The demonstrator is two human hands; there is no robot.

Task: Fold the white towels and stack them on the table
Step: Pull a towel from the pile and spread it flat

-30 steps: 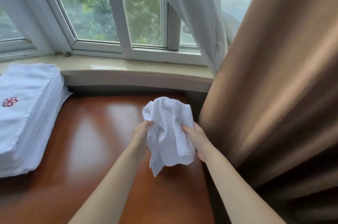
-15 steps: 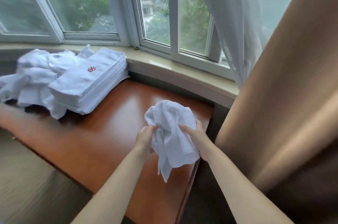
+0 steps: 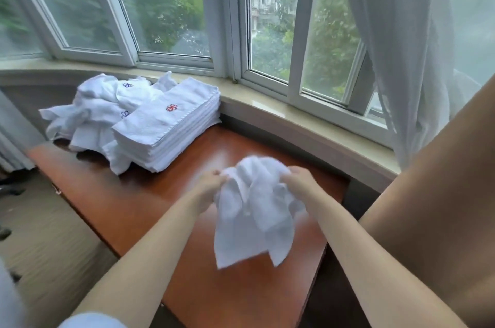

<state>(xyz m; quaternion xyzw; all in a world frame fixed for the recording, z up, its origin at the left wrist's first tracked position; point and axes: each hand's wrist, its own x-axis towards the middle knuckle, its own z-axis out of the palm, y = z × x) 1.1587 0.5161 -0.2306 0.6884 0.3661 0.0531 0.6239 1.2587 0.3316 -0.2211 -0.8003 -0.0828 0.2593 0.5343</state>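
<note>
A crumpled white towel [image 3: 251, 215] hangs in the air above the right part of the brown wooden table [image 3: 128, 201]. My left hand [image 3: 210, 184] grips its upper left part and my right hand [image 3: 298, 183] grips its upper right part. The cloth droops below both hands. At the table's far left a neat stack of folded white towels [image 3: 168, 129] lies with a red emblem on top. Behind and left of the stack sits a loose heap of unfolded white towels [image 3: 99, 105].
A stone window sill [image 3: 294, 118] and window frames run along the table's far side. A sheer white curtain [image 3: 407, 46] and a heavy tan curtain [image 3: 434, 207] hang at the right. Carpeted floor [image 3: 48, 242] lies left of the table.
The view has swung left, so the folded stack and loose heap show fully. My hands have moved slightly apart, and the towel is spread wider between them.
</note>
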